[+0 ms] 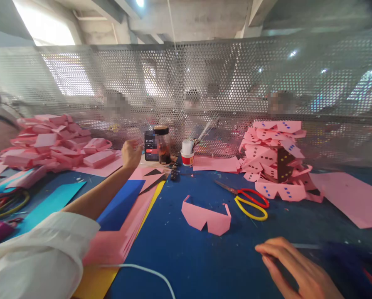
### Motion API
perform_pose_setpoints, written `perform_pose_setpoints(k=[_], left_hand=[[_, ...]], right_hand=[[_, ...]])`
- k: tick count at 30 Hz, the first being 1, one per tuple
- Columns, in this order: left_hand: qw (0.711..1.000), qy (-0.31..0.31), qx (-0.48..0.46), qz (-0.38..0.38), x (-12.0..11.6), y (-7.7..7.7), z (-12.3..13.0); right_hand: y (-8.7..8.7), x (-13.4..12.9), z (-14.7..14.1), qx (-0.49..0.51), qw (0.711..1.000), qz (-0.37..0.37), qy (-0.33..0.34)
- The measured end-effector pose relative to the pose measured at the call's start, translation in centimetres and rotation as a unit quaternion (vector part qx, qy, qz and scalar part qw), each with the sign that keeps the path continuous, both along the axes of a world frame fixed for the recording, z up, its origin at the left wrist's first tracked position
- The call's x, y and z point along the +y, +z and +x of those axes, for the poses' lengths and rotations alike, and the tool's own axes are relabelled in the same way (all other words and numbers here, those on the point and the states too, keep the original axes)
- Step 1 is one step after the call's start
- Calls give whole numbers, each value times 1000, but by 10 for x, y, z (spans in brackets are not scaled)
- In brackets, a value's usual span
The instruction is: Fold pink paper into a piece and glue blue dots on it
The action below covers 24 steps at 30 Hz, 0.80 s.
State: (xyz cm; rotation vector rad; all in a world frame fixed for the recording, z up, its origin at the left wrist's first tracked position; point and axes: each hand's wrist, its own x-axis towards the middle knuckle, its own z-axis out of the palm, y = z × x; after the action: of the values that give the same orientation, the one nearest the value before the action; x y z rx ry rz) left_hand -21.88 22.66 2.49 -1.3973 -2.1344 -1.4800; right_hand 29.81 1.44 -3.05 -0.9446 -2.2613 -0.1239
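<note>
At the end of my outstretched arm, my left hand is just left of a phone with a lit timer screen. Its fingers are loosely bent and apart, with nothing visible in them. My right hand rests low over the blue table, fingers extended, thumb apart, holding nothing I can see. Between the hands stands a pink paper glasses shape with folded side arms and a notch in its lower edge. Scissors with red and yellow handles lie beyond my right hand.
Pink folded pieces heap at left; pink glasses with blue and brown squares stack at right. A lidded jar and red-white cup stand before a perforated metal screen. Blue card lies on pink sheets. A white cable crosses the front.
</note>
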Motion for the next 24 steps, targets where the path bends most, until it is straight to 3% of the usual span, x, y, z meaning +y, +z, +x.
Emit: perform_pose_setpoints(k=[4,8,11,15,18,24], left_hand=[[995,-99,20,-1,-41,24,41],[973,-224,42,-24,-106,31,108],[912,-384,126,-66,-158,25,152],[832,-481,242,-132,-200,-1,182],[814,-485,283,-148,-204,-21,187],[865,-398,293,-93,-181,-33,188]], right_hand=[[10,-7,-1,12,998,-65,-11],[22,-11,-2,40,993,-110,-20],[28,-10,-1,61,991,-115,-31],[36,-11,1,91,990,-99,-37],[40,-12,2,111,990,-80,-34],[43,-15,1,121,990,-63,-22]])
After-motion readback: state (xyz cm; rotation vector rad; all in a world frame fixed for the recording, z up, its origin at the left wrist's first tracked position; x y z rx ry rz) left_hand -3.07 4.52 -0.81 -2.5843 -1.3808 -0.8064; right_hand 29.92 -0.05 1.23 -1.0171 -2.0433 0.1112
